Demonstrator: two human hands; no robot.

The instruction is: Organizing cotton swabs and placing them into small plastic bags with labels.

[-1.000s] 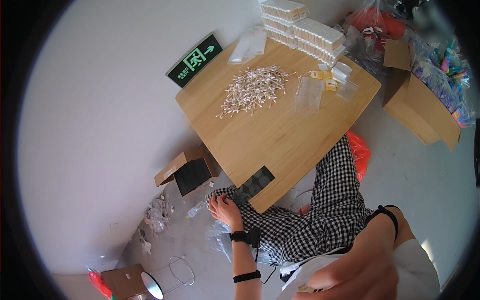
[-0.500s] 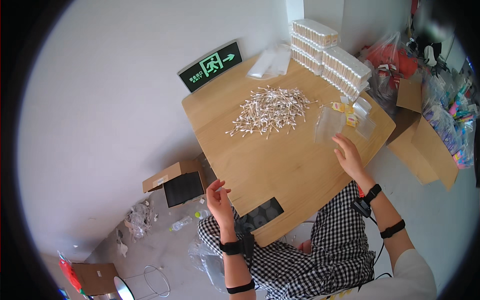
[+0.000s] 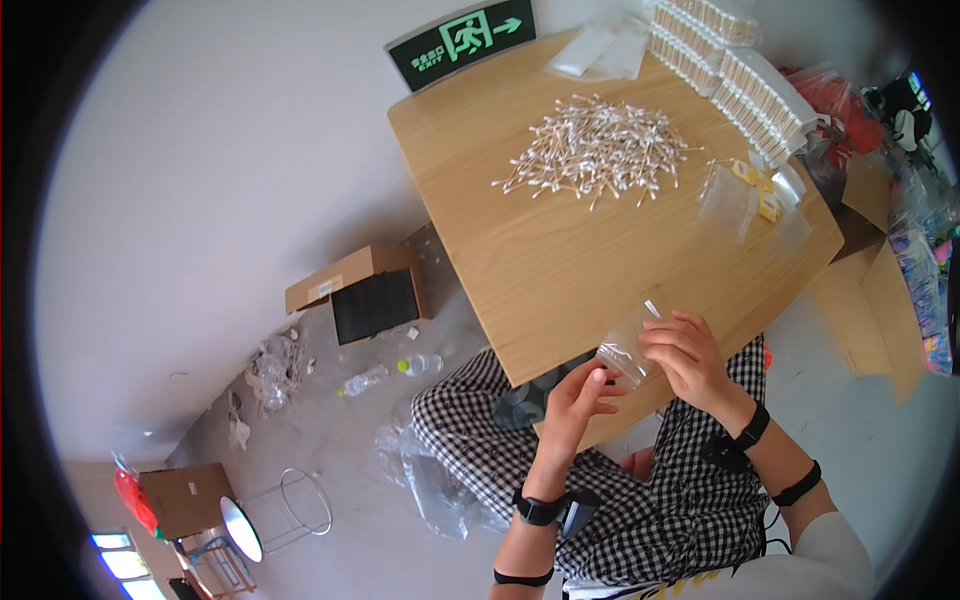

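Observation:
Near the front edge of the wooden table [image 3: 505, 270], both my hands are on a small clear plastic bag [image 3: 624, 347]. My left hand [image 3: 573, 408] pinches its lower left edge between thumb and fingers. On the other side, my right hand [image 3: 688, 362] has its fingers bent around the bag's right edge. The bag looks flat, with light glinting off it. Farther back lies a loose heap of cotton swabs [image 3: 605, 150]. To the heap's right are more clear bags [image 3: 728, 203] and small yellow cards [image 3: 768, 206].
Stacked packs of cotton swabs [image 3: 765, 100] line the table's far right edge, beside flat clear bags [image 3: 600, 50]. An exit sign [image 3: 462, 42] is by the wall. Cardboard boxes [image 3: 375, 262] stand on the floor left and right. Bottles [image 3: 418, 365] and a stool [image 3: 243, 528] are at left.
My hands have come together over the table's front edge; the right moved nearer from the clear bags, the left moved right. A clear bag is now between them. The view has shifted.

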